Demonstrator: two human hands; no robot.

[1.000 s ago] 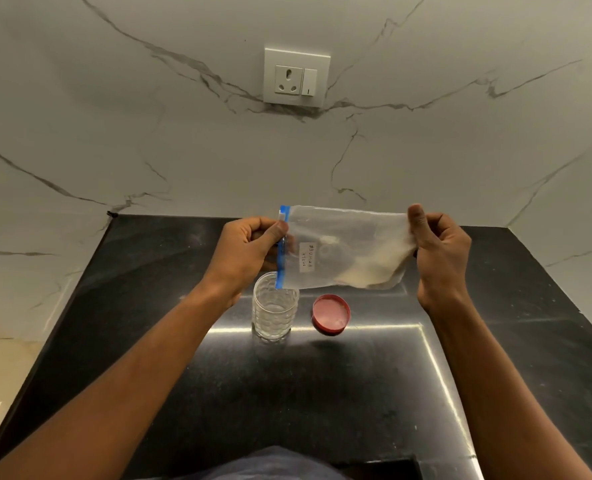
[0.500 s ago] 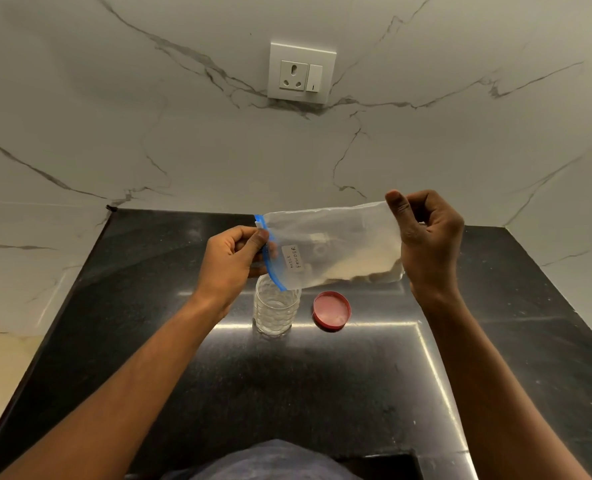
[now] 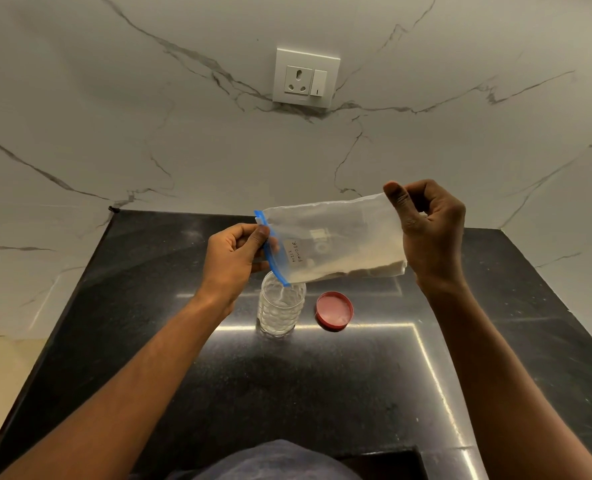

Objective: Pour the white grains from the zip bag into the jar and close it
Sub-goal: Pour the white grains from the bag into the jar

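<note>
Your left hand (image 3: 233,261) pinches the blue zip edge of the zip bag (image 3: 332,242), fingers (image 3: 261,233) closed tight on it. Your right hand (image 3: 431,233) grips the bag's far bottom end, its fingers folded around the plastic and held higher than the left ones, so the bag slopes down toward the zip. The white grains (image 3: 353,266) lie along the bag's lower edge, between your two sets of fingers. The low corner of the zip edge hangs just over the rim of the jar (image 3: 280,310), which stands open on the black table (image 3: 322,393) directly below your left fingers. The red lid (image 3: 334,310) lies just beside the jar, below and between your hands. The table stretches bare toward you, and its left and right edges are well apart from your fingers.
</note>
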